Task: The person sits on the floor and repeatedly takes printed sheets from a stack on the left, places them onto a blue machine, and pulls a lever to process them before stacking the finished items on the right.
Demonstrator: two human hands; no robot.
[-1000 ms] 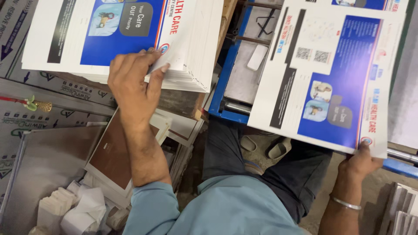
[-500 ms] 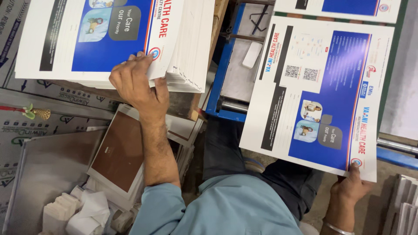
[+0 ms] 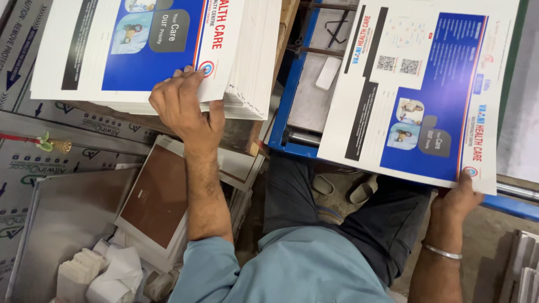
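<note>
A thick stack of printed white-and-blue sheets [image 3: 247, 67] sits at the upper left. My left hand [image 3: 182, 109] rests on its near corner, fingers curled over the top sheet's edge. My right hand [image 3: 457, 196] grips the lower corner of a single printed sheet [image 3: 421, 90] of the same kind, held flat over the blue machine frame [image 3: 283, 106]. A metal bangle is on my right wrist.
A brown-faced board [image 3: 157, 196] lies below the stack, beside a grey metal sheet [image 3: 67, 213] and crumpled white paper [image 3: 112, 272]. Protective-film panels [image 3: 28, 50] lie at the left. Sandals [image 3: 348, 188] are on the floor under the frame. White stacks [image 3: 525, 264] stand at the lower right.
My right hand has carried the single sheet left and upward over the blue frame. My left hand stays on the stack's corner; the view has shifted slightly.
</note>
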